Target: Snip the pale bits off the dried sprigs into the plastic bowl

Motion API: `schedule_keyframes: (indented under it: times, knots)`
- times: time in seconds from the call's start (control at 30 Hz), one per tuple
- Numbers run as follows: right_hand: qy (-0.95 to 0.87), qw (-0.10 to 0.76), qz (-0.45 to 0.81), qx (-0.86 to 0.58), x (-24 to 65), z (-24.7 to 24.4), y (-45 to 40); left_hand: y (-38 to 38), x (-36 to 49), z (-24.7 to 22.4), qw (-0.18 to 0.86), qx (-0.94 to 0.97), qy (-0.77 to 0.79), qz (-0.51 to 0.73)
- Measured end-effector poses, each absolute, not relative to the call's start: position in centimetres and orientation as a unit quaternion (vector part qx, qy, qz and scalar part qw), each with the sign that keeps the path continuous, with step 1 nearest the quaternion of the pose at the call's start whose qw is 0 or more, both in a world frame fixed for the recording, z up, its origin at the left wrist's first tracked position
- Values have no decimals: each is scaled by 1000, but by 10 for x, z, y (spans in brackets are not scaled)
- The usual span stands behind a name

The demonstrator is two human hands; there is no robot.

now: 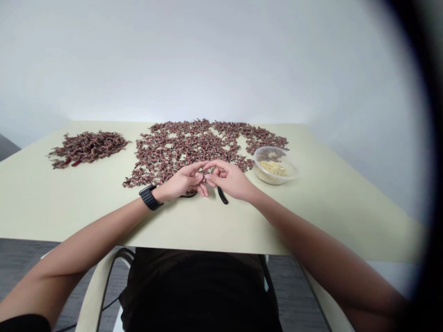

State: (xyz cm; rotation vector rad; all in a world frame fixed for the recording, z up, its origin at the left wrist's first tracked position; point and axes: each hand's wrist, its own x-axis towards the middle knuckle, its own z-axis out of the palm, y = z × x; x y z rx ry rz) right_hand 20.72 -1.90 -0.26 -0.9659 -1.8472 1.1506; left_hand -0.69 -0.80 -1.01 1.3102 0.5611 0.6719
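My left hand (185, 181), with a black watch (151, 198) on its wrist, meets my right hand (228, 179) above the near edge of a wide spread of small reddish-brown dried pieces (194, 145). The thumbs and index fingers of both hands are pinched together on something small and brownish, too small to name. Below the hands, a black curved handle (223, 195) lies on the table; the rest of that tool is mostly hidden. To the right stands a clear round bowl (265, 177) with yellowish bits (274, 168) in it.
A denser heap of dark reddish dried pieces (92, 146) lies at the left of the pale yellow table (214, 230). A white wall rises behind the table. Chair arms (95, 290) show below its front edge.
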Motion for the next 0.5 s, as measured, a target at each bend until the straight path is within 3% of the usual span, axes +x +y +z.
schedule_keyframes:
  times: [0.2,0.5]
  knots:
    - [-657,341,566,-362,210,-3,-19,-9,-8,-5,759,528,240,294]
    - [-634,344,592,-360,212,-6,-16,-12,-6,4,764,516,253,291]
